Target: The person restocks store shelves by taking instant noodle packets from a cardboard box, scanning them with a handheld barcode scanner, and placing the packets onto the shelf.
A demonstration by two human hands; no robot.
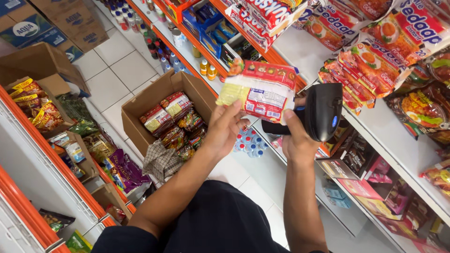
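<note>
Left hand [225,127] grasps noodle packet [259,91] by lower left edge, back side up, centre of view. Right hand [296,140] clenched round black scanner [324,111], head just right of packet, touching its edge. Open box [154,96] of packets on floor, left of hands. Checked cloth [161,161] at box's near corner. White shelf [384,126] with noodle packs right.

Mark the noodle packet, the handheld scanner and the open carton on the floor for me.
noodle packet [260,91], head view, middle of its back face.
handheld scanner [323,110], head view, black head of the body.
open carton [149,98], head view, inner face of its side wall.
</note>
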